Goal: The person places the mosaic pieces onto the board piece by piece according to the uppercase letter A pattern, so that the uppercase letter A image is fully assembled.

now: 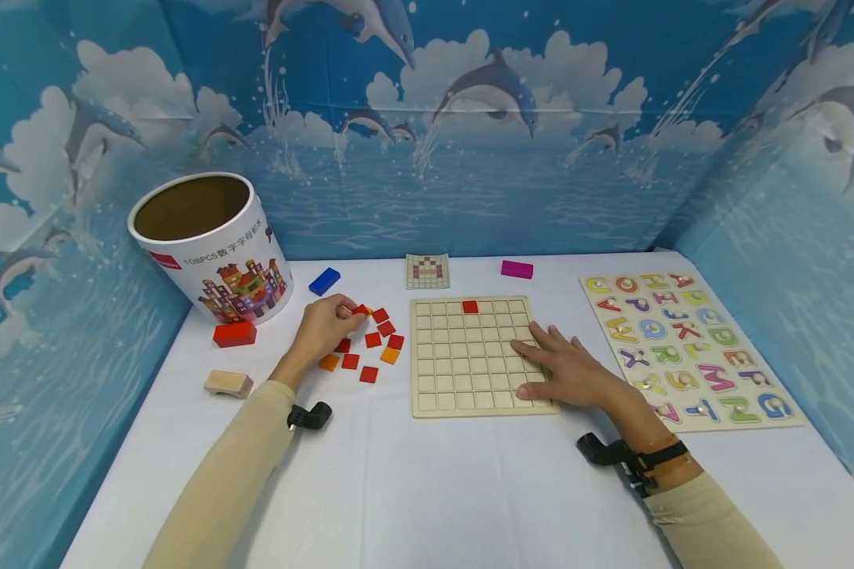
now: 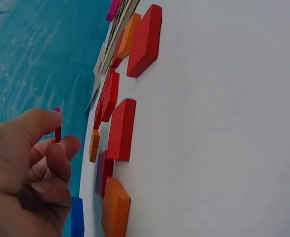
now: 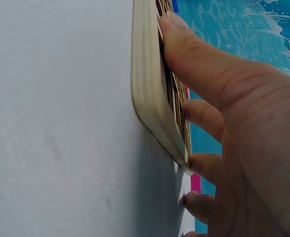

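My left hand pinches a red square tile between thumb and fingertips, above a loose group of tiles. Around it on the cloth lie several red tiles and a few orange ones, one orange tile at the group's right. My right hand rests spread on the right edge of a wooden grid board, its thumb on the board's near right part in the right wrist view. A single red tile sits in the board's far row. Behind the board is a small pattern card.
A large white bucket stands at the back left, with a red block, a wooden block and a blue block nearby. A magenta block lies behind the board. An alphabet puzzle board lies at the right.
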Demonstrator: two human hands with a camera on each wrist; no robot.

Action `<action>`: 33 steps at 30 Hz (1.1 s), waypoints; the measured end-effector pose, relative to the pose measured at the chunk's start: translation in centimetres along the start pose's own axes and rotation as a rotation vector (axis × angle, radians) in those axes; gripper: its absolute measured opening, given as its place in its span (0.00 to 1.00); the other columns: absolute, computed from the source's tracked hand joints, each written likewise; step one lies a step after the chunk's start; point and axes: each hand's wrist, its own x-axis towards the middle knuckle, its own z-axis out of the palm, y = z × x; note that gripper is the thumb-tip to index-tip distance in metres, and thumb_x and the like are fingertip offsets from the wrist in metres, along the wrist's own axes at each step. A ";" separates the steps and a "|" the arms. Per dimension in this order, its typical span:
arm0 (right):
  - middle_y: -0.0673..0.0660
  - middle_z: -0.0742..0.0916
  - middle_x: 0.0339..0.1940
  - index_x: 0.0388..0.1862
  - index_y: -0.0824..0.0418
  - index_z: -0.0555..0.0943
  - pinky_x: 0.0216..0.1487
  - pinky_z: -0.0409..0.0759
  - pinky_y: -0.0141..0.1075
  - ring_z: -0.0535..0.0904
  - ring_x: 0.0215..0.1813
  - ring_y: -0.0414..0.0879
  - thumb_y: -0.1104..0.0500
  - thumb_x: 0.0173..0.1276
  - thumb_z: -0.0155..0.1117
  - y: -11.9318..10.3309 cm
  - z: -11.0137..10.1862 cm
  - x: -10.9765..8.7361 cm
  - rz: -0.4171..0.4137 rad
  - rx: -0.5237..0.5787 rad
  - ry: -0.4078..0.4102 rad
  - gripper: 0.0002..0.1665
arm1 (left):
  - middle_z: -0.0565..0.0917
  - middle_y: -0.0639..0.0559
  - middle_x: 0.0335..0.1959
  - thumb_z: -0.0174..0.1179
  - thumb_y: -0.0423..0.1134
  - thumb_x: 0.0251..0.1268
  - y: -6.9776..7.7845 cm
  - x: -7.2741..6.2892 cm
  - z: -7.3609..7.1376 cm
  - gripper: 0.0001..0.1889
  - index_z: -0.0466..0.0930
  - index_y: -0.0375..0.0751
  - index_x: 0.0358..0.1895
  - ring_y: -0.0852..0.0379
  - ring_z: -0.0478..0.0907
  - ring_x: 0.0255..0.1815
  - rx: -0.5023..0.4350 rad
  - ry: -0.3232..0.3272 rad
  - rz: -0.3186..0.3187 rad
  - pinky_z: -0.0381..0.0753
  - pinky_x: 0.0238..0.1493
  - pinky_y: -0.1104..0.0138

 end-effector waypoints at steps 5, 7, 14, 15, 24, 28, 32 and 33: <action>0.67 0.53 0.84 0.81 0.51 0.64 0.73 0.39 0.73 0.42 0.81 0.74 0.27 0.62 0.65 0.3 0.1 0.0 -0.002 0.008 0.005 0.55 | 0.82 0.49 0.36 0.67 0.46 0.69 3.0 1.2 2.3 0.14 0.82 0.43 0.50 0.52 0.78 0.35 -0.045 -0.047 0.065 0.80 0.36 0.65; 0.67 0.53 0.84 0.81 0.51 0.64 0.73 0.39 0.73 0.42 0.81 0.74 0.26 0.62 0.65 0.4 0.2 0.0 0.001 0.010 0.006 0.55 | 0.83 0.49 0.36 0.67 0.46 0.69 4.5 1.8 3.5 0.14 0.82 0.43 0.50 0.52 0.78 0.35 -0.051 -0.078 0.089 0.80 0.37 0.65; 0.66 0.53 0.84 0.81 0.50 0.64 0.73 0.39 0.73 0.42 0.82 0.73 0.26 0.61 0.65 0.5 0.3 0.0 -0.002 0.016 0.009 0.55 | 0.85 0.51 0.39 0.67 0.43 0.68 8.1 3.4 7.7 0.15 0.83 0.39 0.52 0.55 0.78 0.41 -0.050 -0.191 0.160 0.80 0.44 0.64; 0.66 0.54 0.84 0.81 0.50 0.64 0.73 0.39 0.73 0.42 0.82 0.73 0.26 0.61 0.65 0.5 0.3 0.0 -0.002 0.017 0.009 0.55 | 0.85 0.51 0.40 0.67 0.43 0.68 8.3 3.5 8.2 0.15 0.83 0.39 0.52 0.55 0.79 0.41 -0.038 -0.199 0.180 0.80 0.45 0.64; 0.66 0.53 0.84 0.81 0.50 0.63 0.74 0.40 0.72 0.43 0.82 0.72 0.26 0.61 0.65 0.3 0.1 -0.1 -0.004 0.004 0.010 0.55 | 0.82 0.52 0.33 0.66 0.40 0.70 9.7 3.7 9.9 0.11 0.84 0.39 0.48 0.56 0.76 0.33 0.095 -0.214 0.339 0.77 0.41 0.64; 0.66 0.53 0.84 0.81 0.50 0.64 0.74 0.41 0.72 0.43 0.82 0.72 0.27 0.62 0.66 0.3 0.0 -0.2 -0.009 0.007 0.010 0.54 | 0.79 0.53 0.32 0.66 0.42 0.70 9.7 3.7 10.1 0.10 0.84 0.40 0.48 0.56 0.73 0.33 0.124 -0.228 0.333 0.74 0.42 0.64; 0.66 0.53 0.84 0.81 0.50 0.64 0.74 0.41 0.72 0.43 0.82 0.72 0.27 0.62 0.66 0.2 0.0 -0.2 -0.009 0.010 0.007 0.54 | 0.80 0.52 0.31 0.66 0.43 0.71 9.6 3.7 10.2 0.11 0.85 0.42 0.50 0.56 0.73 0.33 0.131 -0.228 0.314 0.73 0.41 0.64; 0.66 0.53 0.84 0.81 0.50 0.64 0.74 0.41 0.72 0.43 0.82 0.72 0.27 0.62 0.66 0.2 0.0 -0.2 -0.008 0.011 0.006 0.54 | 0.80 0.52 0.31 0.66 0.43 0.70 9.6 3.7 10.2 0.12 0.85 0.42 0.50 0.55 0.73 0.32 0.133 -0.224 0.307 0.73 0.40 0.64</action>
